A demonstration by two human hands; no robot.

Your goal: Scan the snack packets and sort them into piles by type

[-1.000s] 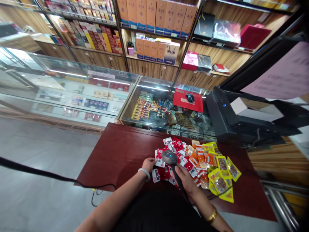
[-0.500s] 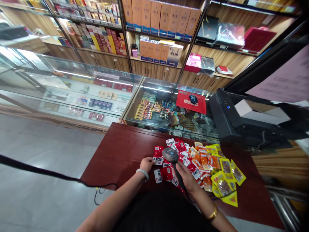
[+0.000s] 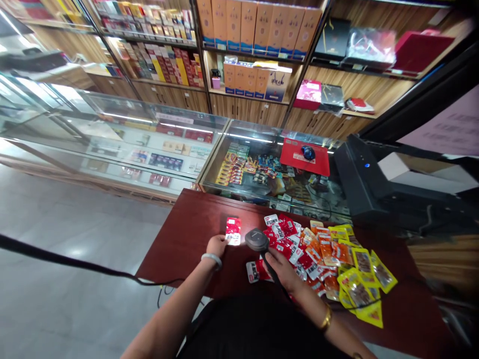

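Observation:
My left hand (image 3: 217,247) pinches the lower edge of a red and white snack packet (image 3: 233,230), brightly lit, at the left part of the dark red table (image 3: 179,234). My right hand (image 3: 280,269) is wrapped round the handle of a dark barcode scanner (image 3: 257,240), whose head is just right of that packet and apart from it. Beside and partly under the scanner and right hand lies a pile of red and white packets (image 3: 288,227). Orange packets (image 3: 327,249) and yellow packets (image 3: 357,289) spread farther right.
A glass display case (image 3: 262,194) adjoins the table's far edge, with a red mat (image 3: 292,152) and a mouse (image 3: 308,153) on top. A black machine (image 3: 374,184) stands at right. Shelves of boxes (image 3: 262,30) line the wall. A black cable (image 3: 93,269) crosses at left.
My left hand has moved the red and white packet leftward, away from the pile. The scanner has shifted slightly left relative to the pile, and bright light now falls on the packet. The view has shifted slightly.

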